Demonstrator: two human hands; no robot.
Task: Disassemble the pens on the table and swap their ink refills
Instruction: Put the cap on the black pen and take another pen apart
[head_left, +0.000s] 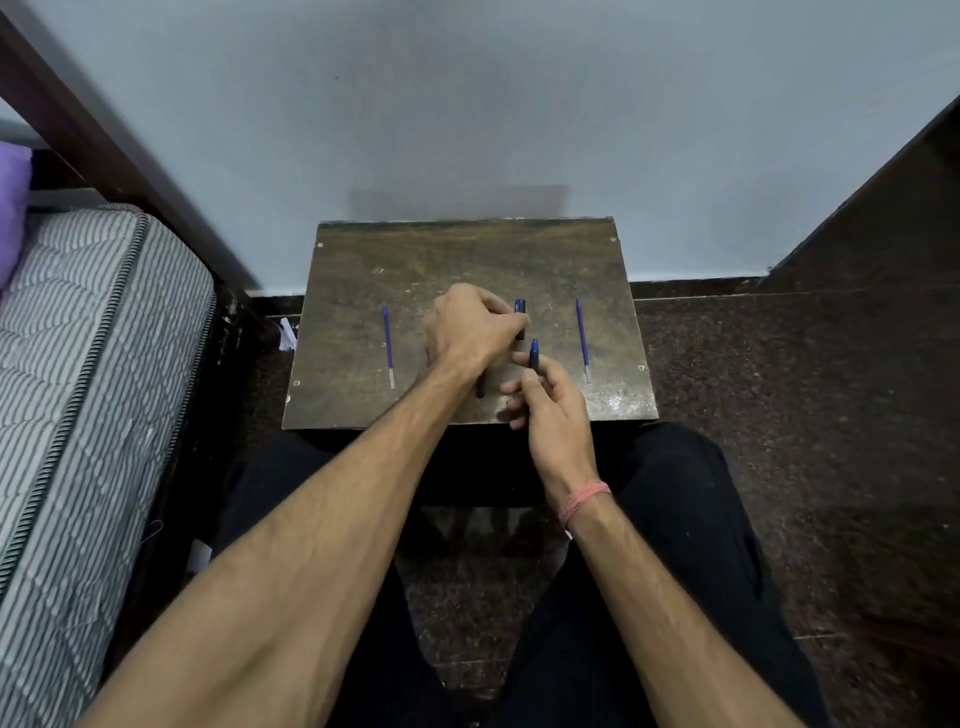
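Centrally, left hand (470, 325) is gripping a pen barrel (520, 312); right hand (553, 410) is pinching a pen piece (533, 354) in its fingers. Refills are lying on the table (363, 260) at nine (388, 343) and three o'clock (582, 338), clear of the edges.

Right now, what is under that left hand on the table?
Under the left hand, a dark pen piece pokes out near the wrist and a blue part past the fingers. The hand covers whatever lies between them.
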